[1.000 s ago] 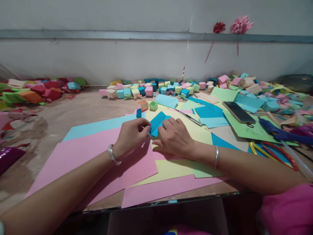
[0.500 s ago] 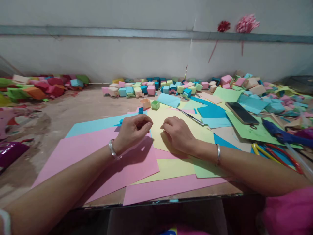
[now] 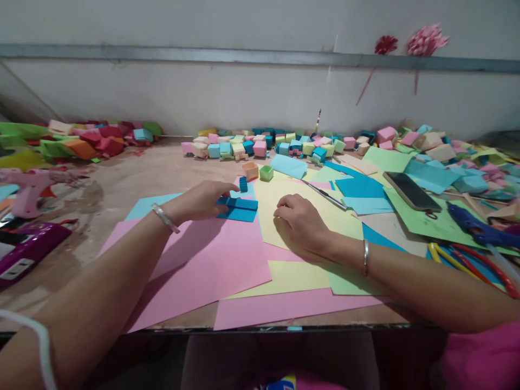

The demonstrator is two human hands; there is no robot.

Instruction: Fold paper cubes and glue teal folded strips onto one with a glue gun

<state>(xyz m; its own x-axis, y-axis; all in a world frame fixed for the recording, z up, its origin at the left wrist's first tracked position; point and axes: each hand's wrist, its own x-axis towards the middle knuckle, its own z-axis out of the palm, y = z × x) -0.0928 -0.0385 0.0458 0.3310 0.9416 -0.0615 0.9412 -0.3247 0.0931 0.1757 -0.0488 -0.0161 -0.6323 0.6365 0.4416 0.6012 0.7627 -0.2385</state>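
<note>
Your left hand (image 3: 199, 201), grip unclear, and loosely curled right hand (image 3: 304, 221) flank a folded blue paper strip (image 3: 242, 209) hard pinching could crumple.

No lettering, label or number can be read anywhere, including on the dark-screened rectangular phone (image 3: 412, 191), glossy purple plastic case (image 3: 40, 245) and creased blue paper strip (image 3: 242, 211).

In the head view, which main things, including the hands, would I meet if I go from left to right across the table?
Purple device, left hand, creased blue paper, right hand, phone, blue glue gun.
</note>
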